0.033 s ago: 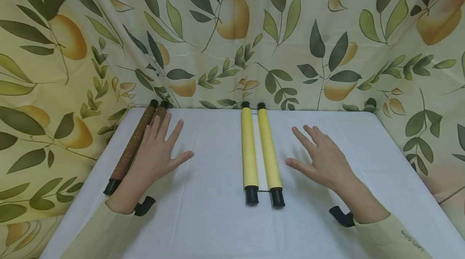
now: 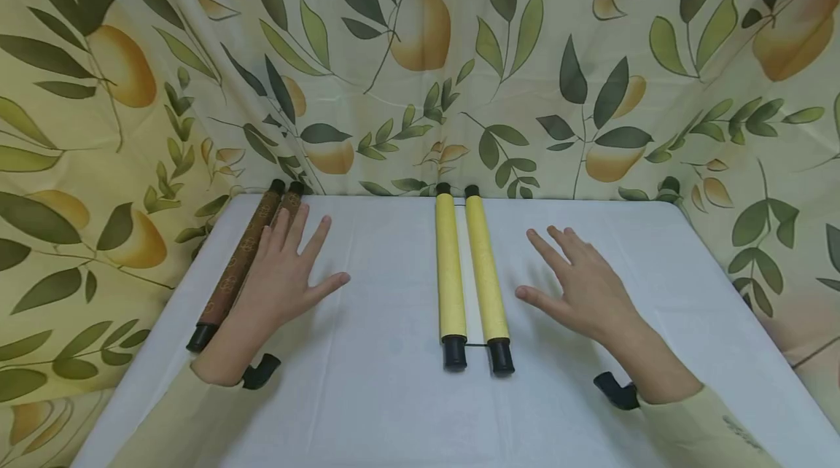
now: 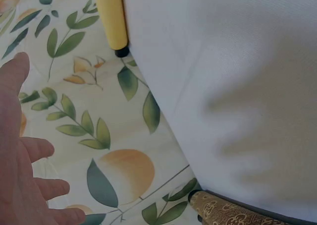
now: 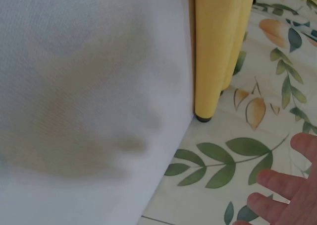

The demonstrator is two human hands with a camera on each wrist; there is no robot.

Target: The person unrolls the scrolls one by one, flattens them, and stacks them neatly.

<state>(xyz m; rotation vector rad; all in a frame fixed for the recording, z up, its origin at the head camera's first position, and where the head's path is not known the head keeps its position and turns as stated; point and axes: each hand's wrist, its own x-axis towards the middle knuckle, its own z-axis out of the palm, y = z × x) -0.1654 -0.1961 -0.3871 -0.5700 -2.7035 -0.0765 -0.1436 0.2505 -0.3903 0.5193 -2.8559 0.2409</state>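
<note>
Pale sleeves (image 2: pixel 177 417) show at the bottom corners; past them the left hand (image 2: pixel 275 289) and right hand (image 2: pixel 584 297) hold nothing, their fingers spread wide over the white desk (image 2: pixel 380 410); the yellow scroll (image 2: pixel 451 264) lies mid-frame, its long way running bottom to top, just left of the right hand's fingers, so that hand is nearer; the brown scroll (image 2: pixel 238 264) slants at the left, partly hidden by the left hand; I cannot tell if they touch; leafy cloth (image 2: pixel 485 107) hangs behind.
</note>
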